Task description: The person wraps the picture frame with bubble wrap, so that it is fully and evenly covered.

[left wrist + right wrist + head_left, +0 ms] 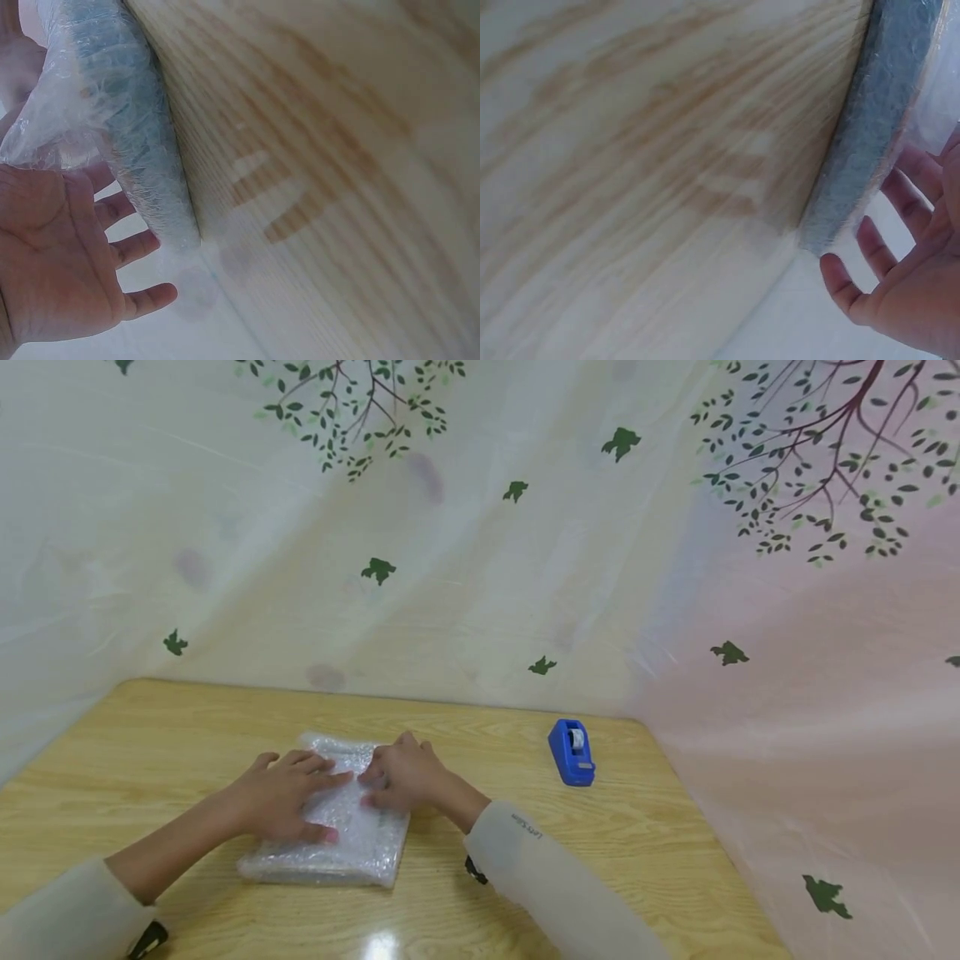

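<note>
A flat rectangular package in bubble wrap (pixel 330 860) lies on the wooden table. In the left wrist view the side of the wrapped package (pixel 135 112) looks bluish; what is inside cannot be made out. Over its left part, my left hand (pixel 285 797) spreads its fingers and touches the wrap, thumb toward the near side. My right hand (pixel 408 772) rests on the right part with bent fingers, thumb and forefinger apart on the wrap. The right wrist view shows the fingers of the right hand (pixel 907 262) loosely curved beside the package edge (pixel 855 150).
A blue tape dispenser (pixel 572 753) with a roll of tape stands on the table (pixel 637 852), right of the package. Behind the table hangs a pale cloth (pixel 465 585) printed with branches and green birds; it also runs along the right side.
</note>
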The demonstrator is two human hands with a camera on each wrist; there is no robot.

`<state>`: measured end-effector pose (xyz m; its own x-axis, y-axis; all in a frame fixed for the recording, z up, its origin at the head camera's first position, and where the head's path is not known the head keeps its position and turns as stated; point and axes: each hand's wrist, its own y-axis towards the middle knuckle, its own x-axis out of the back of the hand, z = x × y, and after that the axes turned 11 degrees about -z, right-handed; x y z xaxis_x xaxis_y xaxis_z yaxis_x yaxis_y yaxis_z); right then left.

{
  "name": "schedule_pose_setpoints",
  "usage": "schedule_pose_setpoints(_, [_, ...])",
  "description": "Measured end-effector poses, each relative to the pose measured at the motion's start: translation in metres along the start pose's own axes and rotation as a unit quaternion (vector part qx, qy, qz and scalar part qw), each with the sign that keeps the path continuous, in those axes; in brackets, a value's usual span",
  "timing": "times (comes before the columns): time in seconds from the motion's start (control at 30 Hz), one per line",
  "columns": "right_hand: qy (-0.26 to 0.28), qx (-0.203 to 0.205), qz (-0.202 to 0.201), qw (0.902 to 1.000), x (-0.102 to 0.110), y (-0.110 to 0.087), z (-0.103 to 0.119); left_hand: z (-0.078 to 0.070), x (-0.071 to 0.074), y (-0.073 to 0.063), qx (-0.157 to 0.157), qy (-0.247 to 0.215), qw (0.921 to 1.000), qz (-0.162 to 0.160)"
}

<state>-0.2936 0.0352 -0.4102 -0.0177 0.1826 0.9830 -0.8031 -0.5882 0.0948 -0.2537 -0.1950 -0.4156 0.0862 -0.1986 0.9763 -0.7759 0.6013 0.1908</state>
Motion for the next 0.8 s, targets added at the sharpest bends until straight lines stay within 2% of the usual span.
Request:
schedule_pose_setpoints(0.37, [-0.007, -0.020, 0.011, 0.9997, 0.0057, -0.0037, 0.0054, 0.0032, -0.0009, -0.0002, -0.002, 0.011, 0.9999, 0.001])
schedule_pose_setpoints(0.63, [0.024, -0.023, -0.004, 0.9994, 0.0033, -0.0037, 0.0010, 0.0036, 0.0050, -0.0026, -0.003, 0.001, 1.0000, 0.009])
schedule_pose_setpoints(0.73, [0.035, -0.013, -0.010, 0.9993, 0.0029, -0.0048, -0.0011, 0.0046, 0.0062, -0.0032, -0.007, -0.006, 1.0000, 0.002])
schedule_pose_setpoints(0.8, [0.038, -0.006, -0.013, 0.9992, 0.0038, -0.0058, -0.0016, 0.0055, 0.0063, -0.0032, -0.012, -0.015, 0.9997, -0.014])
